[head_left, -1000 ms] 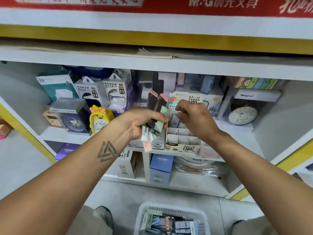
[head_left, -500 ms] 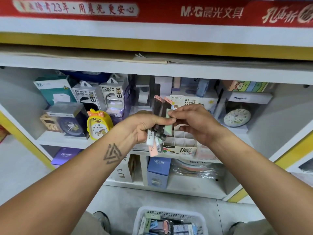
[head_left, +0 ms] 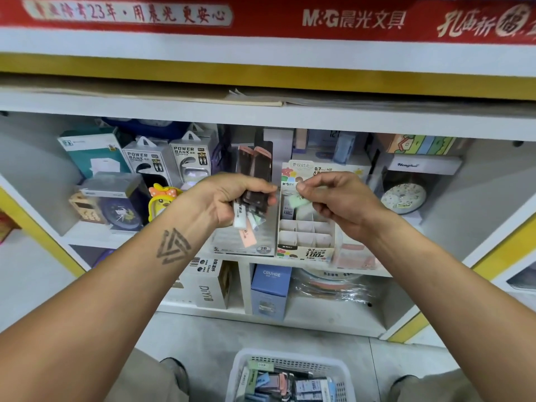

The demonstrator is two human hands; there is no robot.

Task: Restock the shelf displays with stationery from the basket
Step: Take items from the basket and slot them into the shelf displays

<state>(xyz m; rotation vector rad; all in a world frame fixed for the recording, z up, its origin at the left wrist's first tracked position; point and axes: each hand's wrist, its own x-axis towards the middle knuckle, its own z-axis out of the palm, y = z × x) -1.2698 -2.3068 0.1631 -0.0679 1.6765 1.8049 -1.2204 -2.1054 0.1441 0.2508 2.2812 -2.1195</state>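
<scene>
Green lead case [head_left: 298, 202] between right fingers [head_left: 304, 185]

"M&G" on red banner [head_left: 351, 18], "POWER BANK" on boxes [head_left: 185, 158], "CRUHRE" on blue box [head_left: 271, 285].

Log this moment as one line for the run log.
left hand: grips bundle of lead packs | right hand: pinches green pack above divided display box | basket: stocked

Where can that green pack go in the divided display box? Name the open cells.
The divided display box shows bare cells in its front rows, below the right hand pinching the green pack. Its back row holds packs. Left of it, the clear 2B box sits under the left hand and its bundle.
</scene>
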